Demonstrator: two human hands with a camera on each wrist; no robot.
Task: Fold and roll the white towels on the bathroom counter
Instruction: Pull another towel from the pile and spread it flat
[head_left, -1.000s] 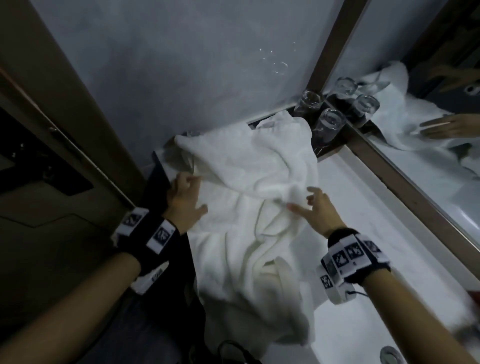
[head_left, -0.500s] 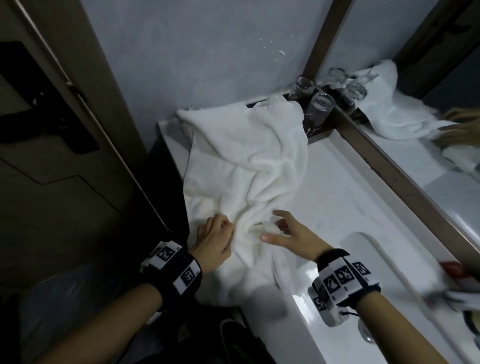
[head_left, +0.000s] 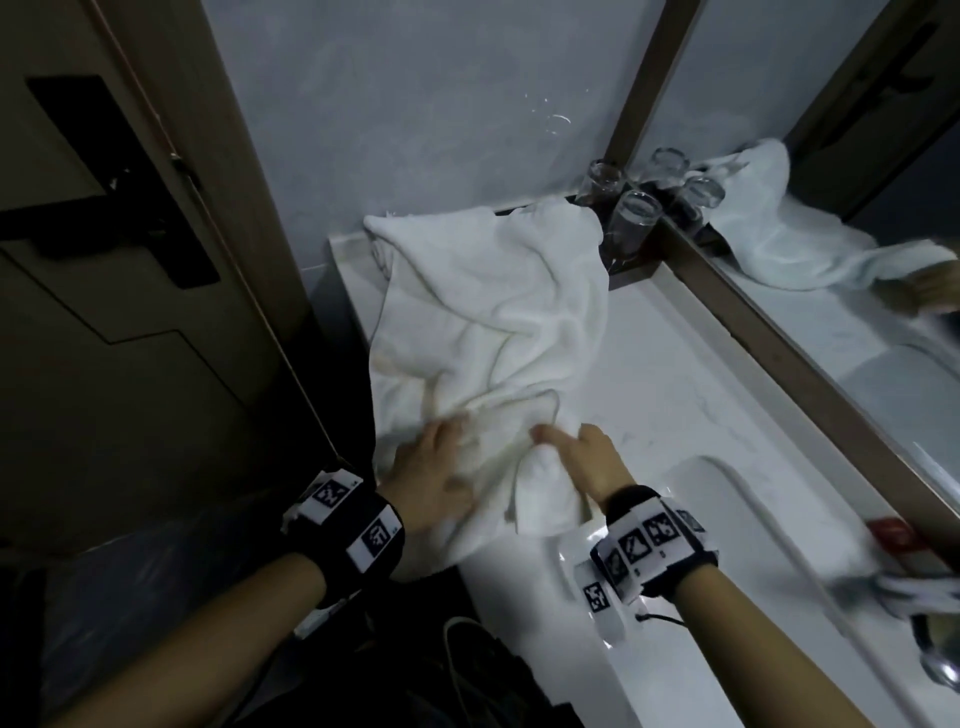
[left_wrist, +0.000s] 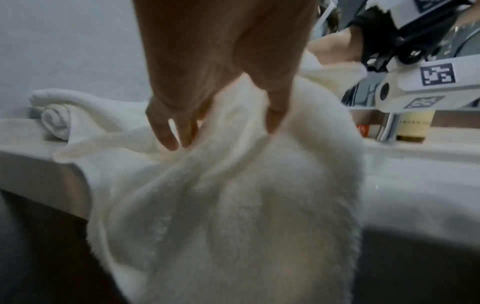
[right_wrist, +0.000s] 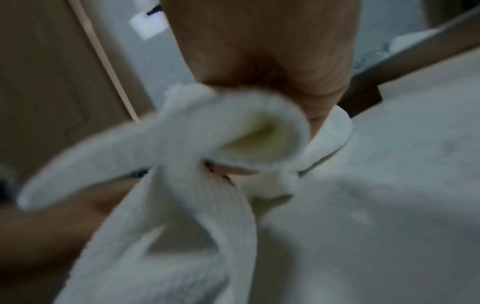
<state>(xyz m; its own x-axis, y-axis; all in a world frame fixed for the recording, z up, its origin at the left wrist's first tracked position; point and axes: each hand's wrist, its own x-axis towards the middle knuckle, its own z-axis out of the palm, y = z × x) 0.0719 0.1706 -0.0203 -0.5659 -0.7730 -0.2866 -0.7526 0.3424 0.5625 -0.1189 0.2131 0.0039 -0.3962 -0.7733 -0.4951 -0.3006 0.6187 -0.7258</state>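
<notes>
A large crumpled white towel (head_left: 493, 312) lies on the white counter (head_left: 675, 395), running from the back left corner to the front edge, where part of it hangs over. My left hand (head_left: 439, 457) holds a raised fold of the towel (left_wrist: 233, 205) between thumb and fingers near the front edge. Just to its right, my right hand (head_left: 576, 452) grips a bunched, rolled-over edge of the towel (right_wrist: 182, 205), fingers curled under it. A small rolled towel (left_wrist: 55, 121) sits at the back of the counter, partly under the big one.
Several upturned glasses (head_left: 634, 218) stand in the back corner by the mirror (head_left: 857, 338). The sink basin (head_left: 737, 499) and a chrome tap (head_left: 940, 670) lie to the right, with a red packet (head_left: 893, 532) beside them. A door (head_left: 130, 312) stands at left.
Both hands came back from the far part of the towel to its near edge. The left took hold of a fold and the right closed round a bunched edge.
</notes>
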